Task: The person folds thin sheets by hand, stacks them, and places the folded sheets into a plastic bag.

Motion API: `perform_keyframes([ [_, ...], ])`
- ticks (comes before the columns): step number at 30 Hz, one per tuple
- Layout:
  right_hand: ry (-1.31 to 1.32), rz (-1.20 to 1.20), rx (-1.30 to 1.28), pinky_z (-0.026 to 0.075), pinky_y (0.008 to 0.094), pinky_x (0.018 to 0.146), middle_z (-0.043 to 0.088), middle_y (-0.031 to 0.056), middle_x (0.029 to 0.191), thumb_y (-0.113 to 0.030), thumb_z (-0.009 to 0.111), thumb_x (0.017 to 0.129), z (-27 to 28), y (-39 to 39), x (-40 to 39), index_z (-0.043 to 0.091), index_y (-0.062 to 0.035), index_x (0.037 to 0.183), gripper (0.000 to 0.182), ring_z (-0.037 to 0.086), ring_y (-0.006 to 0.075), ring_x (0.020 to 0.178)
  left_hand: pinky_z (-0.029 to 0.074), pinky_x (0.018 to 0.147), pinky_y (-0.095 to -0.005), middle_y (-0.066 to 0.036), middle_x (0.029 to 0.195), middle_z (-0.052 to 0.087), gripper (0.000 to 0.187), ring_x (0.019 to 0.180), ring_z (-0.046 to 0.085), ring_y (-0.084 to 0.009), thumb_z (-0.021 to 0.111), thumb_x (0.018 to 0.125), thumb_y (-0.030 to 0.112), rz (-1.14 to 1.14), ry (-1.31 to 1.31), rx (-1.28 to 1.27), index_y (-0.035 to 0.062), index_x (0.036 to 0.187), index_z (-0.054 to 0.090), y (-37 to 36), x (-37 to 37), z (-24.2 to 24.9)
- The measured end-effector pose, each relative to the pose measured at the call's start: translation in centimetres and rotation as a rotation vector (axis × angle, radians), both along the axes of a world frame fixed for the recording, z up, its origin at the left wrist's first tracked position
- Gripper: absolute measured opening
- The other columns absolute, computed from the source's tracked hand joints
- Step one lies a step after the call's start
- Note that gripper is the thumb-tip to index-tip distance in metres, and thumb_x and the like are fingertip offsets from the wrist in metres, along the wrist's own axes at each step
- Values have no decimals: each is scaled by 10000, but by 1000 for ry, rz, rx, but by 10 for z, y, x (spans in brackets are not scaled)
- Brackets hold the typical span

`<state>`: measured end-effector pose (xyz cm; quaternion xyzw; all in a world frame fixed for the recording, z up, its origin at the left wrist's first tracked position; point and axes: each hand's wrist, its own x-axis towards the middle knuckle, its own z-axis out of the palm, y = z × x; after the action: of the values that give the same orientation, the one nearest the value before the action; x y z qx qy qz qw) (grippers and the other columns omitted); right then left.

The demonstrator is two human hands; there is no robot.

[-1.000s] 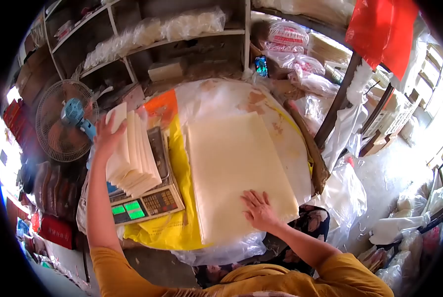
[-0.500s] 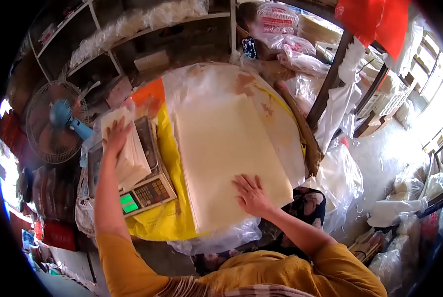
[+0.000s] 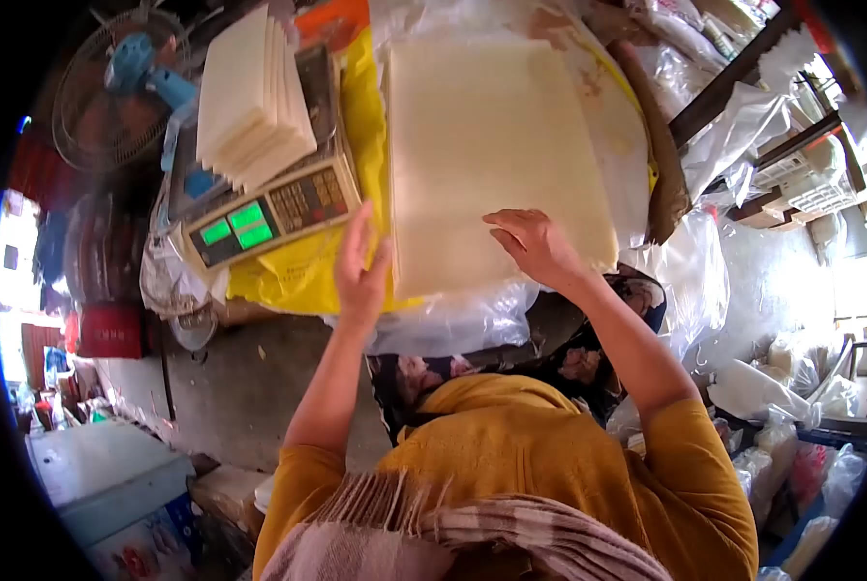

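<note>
A broad pile of thin cream sheets [image 3: 492, 145] lies flat on the table in front of me. My left hand [image 3: 363, 266] is raised by the pile's near left edge, fingers stretched and thumb apart, holding nothing. Over the near right part of the pile is my right hand [image 3: 538, 247], its fingers loosely bent, thumb apart, and nothing in it. To the left, a folded stack of similar sheets [image 3: 254, 97] rests on a digital scale [image 3: 288, 208] with lit green displays.
Yellow plastic sheeting [image 3: 356, 145] lies between scale and pile. A blue fan [image 3: 128, 63] stands at the far left. Clear plastic bags [image 3: 690, 281] hang at the table's right side. A pale chest [image 3: 109, 474] stands at lower left.
My left hand has left the folded stack on the scale and come right, to the large pile's near edge. My right hand has lifted and its fingers have curled. The view has tilted downward.
</note>
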<state>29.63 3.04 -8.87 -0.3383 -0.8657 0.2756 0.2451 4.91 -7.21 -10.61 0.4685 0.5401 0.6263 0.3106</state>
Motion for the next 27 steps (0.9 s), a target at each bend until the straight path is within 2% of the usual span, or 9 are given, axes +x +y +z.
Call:
perform_keyframes([
  [1,-42,50,7,416,403,936,657,109,1034,-135,570,889,6,-4,-3,630,-58,1055,193,608,288,923,270,1087,-322,-118,1423,392,573,1328,353,-199,607,871,57,-52,-143,-35,-1,1386,360,-12,9,-13],
  [8,-169,297,324,351,531,1004,609,56,813,-103,557,788,9,-30,-37,613,-92,812,63,603,229,894,219,1110,-324,-108,1508,228,840,1385,250,-193,591,779,-116,-227,-100,-66,49,1473,148,-34,22,-34],
  [11,-457,345,525,356,533,1000,595,61,789,-102,556,771,-3,-33,-55,606,-79,783,56,604,226,859,240,1099,-327,-107,1495,252,865,1362,285,-199,609,766,-105,-275,-287,-65,49,1476,139,-33,23,-32],
  [17,-420,362,504,453,429,910,604,62,775,-72,583,743,-16,-27,-64,606,-56,733,30,616,219,742,255,1089,-327,-105,1484,261,902,1351,293,-203,600,762,-100,-264,-109,-47,56,1484,84,-32,20,-42],
  [20,172,-10,-128,509,340,785,636,66,827,-35,607,745,16,-3,-49,623,-25,773,34,628,225,735,270,1093,-351,-115,1450,335,763,1350,315,-234,587,752,-78,-86,78,-24,54,1438,281,-31,25,-41],
  [21,146,-202,-240,511,283,760,658,87,896,-57,653,775,33,5,-41,635,-6,918,153,634,179,766,280,1090,-363,-121,1412,382,681,1334,339,-252,586,746,-65,-77,354,5,57,1378,364,-30,26,-32],
  [23,308,-131,-294,486,338,858,650,117,994,-153,687,795,33,13,-25,648,-32,963,211,633,227,908,301,1085,-386,-134,1334,477,536,1301,385,-287,583,734,-39,-52,908,55,62,1258,530,-27,26,-9],
  [24,170,-85,-134,462,359,897,637,123,1045,-174,689,801,30,5,-24,650,-39,984,231,614,247,963,353,1041,-417,-141,1156,585,343,1190,470,-332,588,725,10,-150,905,-7,69,1059,641,-22,29,-11],
  [27,-217,66,115,346,432,1033,546,128,1275,-266,690,815,17,-23,-20,646,-53,1073,337,502,314,1179,432,904,-424,-139,1005,617,253,1010,548,-335,592,730,3,-189,761,-22,30,979,629,5,51,5],
])
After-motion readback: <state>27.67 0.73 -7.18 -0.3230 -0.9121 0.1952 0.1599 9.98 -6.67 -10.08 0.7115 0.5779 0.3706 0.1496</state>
